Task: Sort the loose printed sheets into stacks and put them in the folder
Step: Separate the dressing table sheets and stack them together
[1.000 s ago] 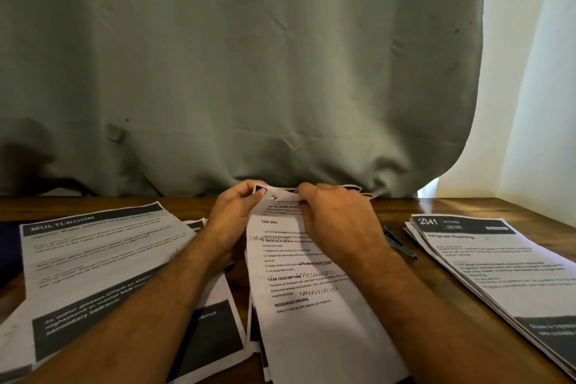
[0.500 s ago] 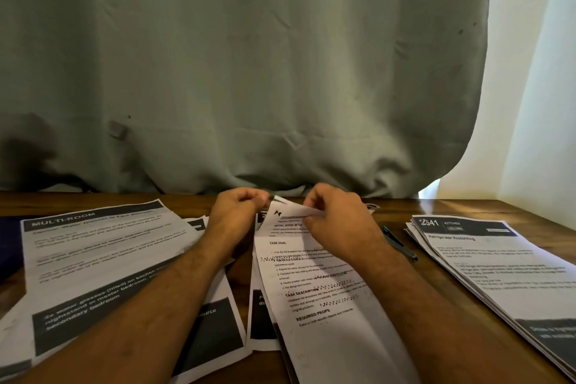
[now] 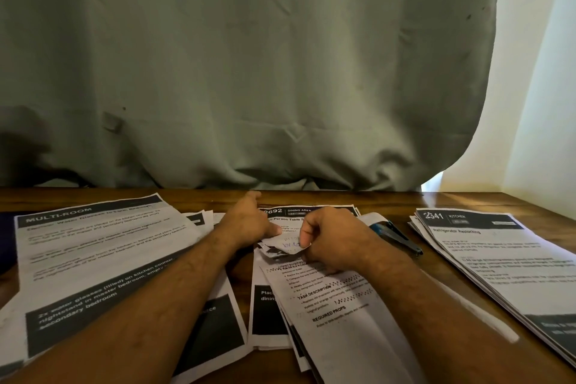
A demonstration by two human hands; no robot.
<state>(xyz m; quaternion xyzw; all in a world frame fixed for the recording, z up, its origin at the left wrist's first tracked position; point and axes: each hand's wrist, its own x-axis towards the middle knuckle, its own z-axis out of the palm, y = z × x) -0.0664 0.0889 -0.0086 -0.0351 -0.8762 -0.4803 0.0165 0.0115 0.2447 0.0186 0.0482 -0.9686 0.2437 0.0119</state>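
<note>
Table (image 3: 389, 199): dark brown wood, its far edge running across below the cloth.
Curtain (image 3: 249, 65): grey-green, creased cloth hanging behind the table, its hem bunched at the table's far edge.
Wall (image 3: 542, 72): pale, bright, right of the curtain.
Stapler (image 3: 396, 235): dark with a blue part, lying on the table.

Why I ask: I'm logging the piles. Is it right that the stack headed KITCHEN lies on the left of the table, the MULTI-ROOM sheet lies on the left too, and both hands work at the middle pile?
Not quite. The head view shows the KITCHEN stack on the right of the table. The MULTI-ROOM sheet does lie on the left, and the left hand and right hand do work at the middle pile.
</note>
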